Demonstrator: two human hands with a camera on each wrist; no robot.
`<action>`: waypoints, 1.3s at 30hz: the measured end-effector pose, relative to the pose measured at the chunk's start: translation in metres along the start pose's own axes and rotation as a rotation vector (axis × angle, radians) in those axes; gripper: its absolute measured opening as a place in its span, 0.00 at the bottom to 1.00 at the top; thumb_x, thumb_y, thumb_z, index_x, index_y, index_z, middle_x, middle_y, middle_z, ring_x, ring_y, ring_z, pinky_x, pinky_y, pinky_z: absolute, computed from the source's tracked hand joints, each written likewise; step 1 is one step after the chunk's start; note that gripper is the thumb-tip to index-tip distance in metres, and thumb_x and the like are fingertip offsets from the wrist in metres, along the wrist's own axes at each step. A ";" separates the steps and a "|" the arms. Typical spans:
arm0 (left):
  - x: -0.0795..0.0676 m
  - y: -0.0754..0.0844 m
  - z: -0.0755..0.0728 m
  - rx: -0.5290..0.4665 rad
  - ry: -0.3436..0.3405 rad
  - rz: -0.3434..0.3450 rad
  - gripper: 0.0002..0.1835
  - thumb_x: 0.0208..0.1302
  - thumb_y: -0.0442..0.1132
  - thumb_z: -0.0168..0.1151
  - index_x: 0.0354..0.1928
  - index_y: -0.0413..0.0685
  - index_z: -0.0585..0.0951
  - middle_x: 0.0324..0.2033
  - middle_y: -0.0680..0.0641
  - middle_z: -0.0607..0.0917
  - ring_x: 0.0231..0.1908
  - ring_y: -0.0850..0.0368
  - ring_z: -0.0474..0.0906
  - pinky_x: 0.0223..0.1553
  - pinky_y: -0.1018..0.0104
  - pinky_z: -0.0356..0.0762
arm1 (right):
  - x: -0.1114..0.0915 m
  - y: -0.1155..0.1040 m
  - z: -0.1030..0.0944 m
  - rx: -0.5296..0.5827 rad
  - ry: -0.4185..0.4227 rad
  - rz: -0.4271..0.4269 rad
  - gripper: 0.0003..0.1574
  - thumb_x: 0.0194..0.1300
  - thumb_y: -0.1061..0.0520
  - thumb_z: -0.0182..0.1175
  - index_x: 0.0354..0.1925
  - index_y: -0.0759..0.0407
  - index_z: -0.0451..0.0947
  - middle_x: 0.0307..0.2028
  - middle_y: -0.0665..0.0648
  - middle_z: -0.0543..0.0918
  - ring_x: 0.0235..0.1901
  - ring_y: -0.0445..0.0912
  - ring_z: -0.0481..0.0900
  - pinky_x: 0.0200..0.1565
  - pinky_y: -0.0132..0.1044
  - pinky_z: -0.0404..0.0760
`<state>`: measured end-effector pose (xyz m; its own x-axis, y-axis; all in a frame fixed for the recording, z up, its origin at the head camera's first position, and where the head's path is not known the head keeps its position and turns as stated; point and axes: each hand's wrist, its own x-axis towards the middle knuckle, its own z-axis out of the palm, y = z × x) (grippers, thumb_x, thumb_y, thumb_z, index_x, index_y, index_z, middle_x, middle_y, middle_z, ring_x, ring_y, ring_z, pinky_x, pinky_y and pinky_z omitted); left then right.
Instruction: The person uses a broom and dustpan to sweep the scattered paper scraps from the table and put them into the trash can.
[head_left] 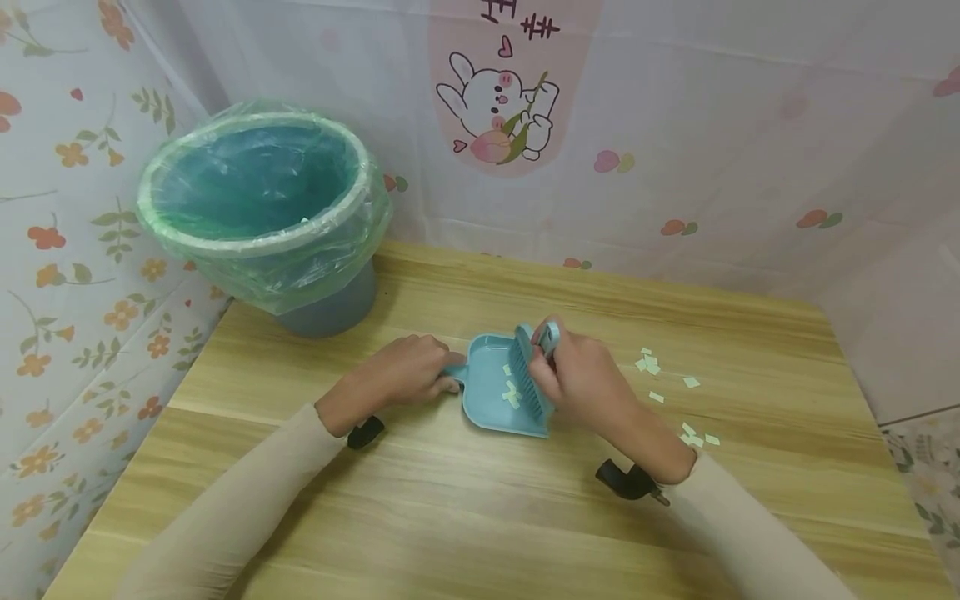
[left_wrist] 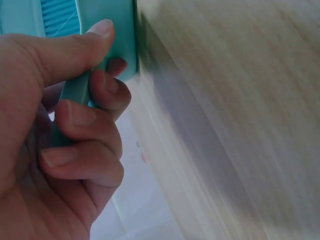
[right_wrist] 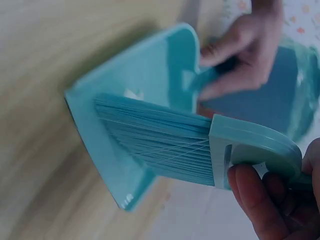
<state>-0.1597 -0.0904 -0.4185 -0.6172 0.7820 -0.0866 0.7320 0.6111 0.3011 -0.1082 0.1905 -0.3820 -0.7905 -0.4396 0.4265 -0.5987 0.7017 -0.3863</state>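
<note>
Left hand (head_left: 408,372), one: gripping blue dustpan (head_left: 486,410) by its handle, pan at middle of wooden table (head_left: 420,508). Right hand (head_left: 591,377), one: fingers closed round blue brush (head_left: 529,379), bristles over the pan floor. Pale scraps (head_left: 512,395): some in pan, others on table to its right. Lined bin (head_left: 330,310), far left. Printed cloth (head_left: 690,108), behind
</note>
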 end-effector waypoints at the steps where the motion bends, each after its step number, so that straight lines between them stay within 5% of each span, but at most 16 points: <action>1: 0.000 0.000 0.000 -0.004 -0.001 0.002 0.15 0.76 0.44 0.73 0.56 0.43 0.89 0.34 0.51 0.86 0.34 0.58 0.80 0.43 0.56 0.84 | 0.000 0.000 -0.003 0.000 0.003 0.022 0.06 0.73 0.62 0.53 0.43 0.65 0.75 0.20 0.48 0.70 0.17 0.38 0.64 0.19 0.34 0.65; 10: -0.002 -0.002 0.000 -0.026 0.005 0.000 0.19 0.77 0.45 0.72 0.61 0.42 0.88 0.40 0.49 0.90 0.40 0.55 0.85 0.48 0.53 0.86 | -0.020 0.016 -0.045 0.050 0.145 0.243 0.12 0.77 0.62 0.53 0.46 0.68 0.81 0.22 0.53 0.78 0.15 0.39 0.63 0.17 0.34 0.63; 19: -0.003 -0.005 0.001 -0.053 -0.003 0.003 0.22 0.78 0.44 0.70 0.66 0.38 0.86 0.54 0.43 0.92 0.53 0.49 0.89 0.58 0.50 0.85 | -0.053 0.045 -0.058 0.131 0.304 0.430 0.11 0.79 0.63 0.54 0.47 0.68 0.83 0.26 0.58 0.80 0.21 0.42 0.71 0.22 0.28 0.71; 33: -0.006 -0.009 0.008 -0.149 0.040 0.014 0.19 0.79 0.43 0.69 0.64 0.39 0.86 0.57 0.43 0.91 0.59 0.47 0.87 0.63 0.49 0.83 | -0.076 0.055 -0.050 0.092 0.277 0.432 0.10 0.79 0.63 0.56 0.46 0.66 0.83 0.23 0.55 0.80 0.18 0.39 0.70 0.20 0.28 0.70; 39: -0.005 -0.011 0.009 -0.163 0.061 0.042 0.08 0.80 0.42 0.68 0.50 0.46 0.88 0.46 0.51 0.90 0.48 0.54 0.87 0.56 0.53 0.84 | -0.076 0.053 -0.048 0.059 0.253 0.410 0.10 0.80 0.62 0.54 0.46 0.66 0.82 0.24 0.54 0.81 0.19 0.39 0.71 0.21 0.29 0.72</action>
<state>-0.1617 -0.1000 -0.4294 -0.6070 0.7946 -0.0142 0.7043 0.5461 0.4536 -0.0734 0.2880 -0.3961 -0.9111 0.0216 0.4117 -0.2564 0.7523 -0.6069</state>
